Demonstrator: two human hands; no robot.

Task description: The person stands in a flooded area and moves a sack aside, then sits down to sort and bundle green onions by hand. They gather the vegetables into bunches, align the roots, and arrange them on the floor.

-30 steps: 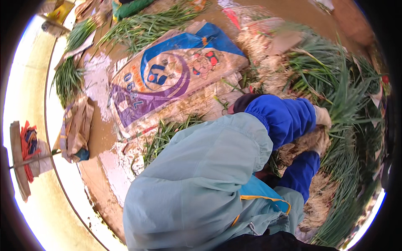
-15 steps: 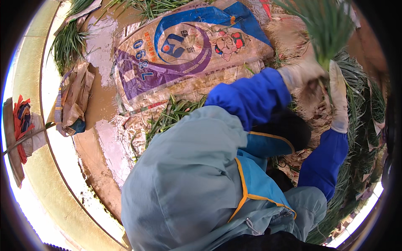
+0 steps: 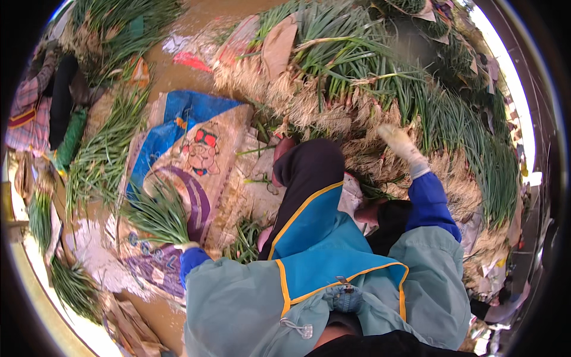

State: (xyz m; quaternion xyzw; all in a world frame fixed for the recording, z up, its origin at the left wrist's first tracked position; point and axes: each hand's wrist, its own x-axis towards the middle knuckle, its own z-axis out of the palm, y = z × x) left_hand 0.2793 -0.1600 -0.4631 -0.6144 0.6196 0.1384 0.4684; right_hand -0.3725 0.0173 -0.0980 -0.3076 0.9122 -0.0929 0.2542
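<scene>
At the left, my left hand [image 3: 188, 245] in a pale glove is closed round a bunch of green onions [image 3: 156, 213]. Its leaves fan out over a printed woven sack [image 3: 229, 149]; whether the bunch touches the sack I cannot tell. The onions' lower ends are hidden by my hand and blue cuff. My right hand [image 3: 397, 143], also gloved, stretches over a long heap of green onions [image 3: 351, 44] on the right, close to its tangled pale roots [image 3: 458, 181]. Its fingers point outward and nothing shows in them.
Loose green onions [image 3: 107, 152] lie left of the sack. Another person [image 3: 35, 110] sits at the far left. Bundled onions [image 3: 71, 285] and brown crumpled sacking [image 3: 128, 324] lie along the lower left. My knee [image 3: 312, 169] sticks up between my hands. Wet brown ground [image 3: 214, 21] shows beyond.
The view has turned. Both hands were at an upright onion bunch on the right; now my left hand has it over the sack, and my right hand has come away to the root heap.
</scene>
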